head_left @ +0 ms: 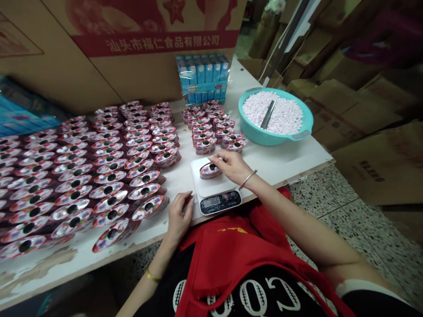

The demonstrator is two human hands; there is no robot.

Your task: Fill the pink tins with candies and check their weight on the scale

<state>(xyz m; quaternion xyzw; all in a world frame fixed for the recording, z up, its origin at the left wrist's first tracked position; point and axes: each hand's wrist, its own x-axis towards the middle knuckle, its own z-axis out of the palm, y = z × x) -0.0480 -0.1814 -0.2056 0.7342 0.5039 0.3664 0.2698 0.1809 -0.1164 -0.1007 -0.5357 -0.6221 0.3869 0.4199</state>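
Note:
My right hand (231,166) reaches over the white digital kitchen scale (206,188), thumb and fingers closed at the back rim of a small oval packet (208,172). The packet stands upright on the scale's platform, its red, white and blue printed oval top with a dark round hole facing up. Part of it is covered by my fingers. The scale's display (212,201) is lit, but its figures are too small to read surely. To the left of the scale, my left hand (180,214) rests at the table edge, holding nothing, fingers loosely bent and apart.
Rows of matching oval packets (109,190) cover the table's left side, and a smaller group (214,127) stands behind the scale. A turquoise basin (274,140) holds pale candies and a metal scoop (268,115). Wrapped blue boxes (203,79) stand before a large carton (132,72).

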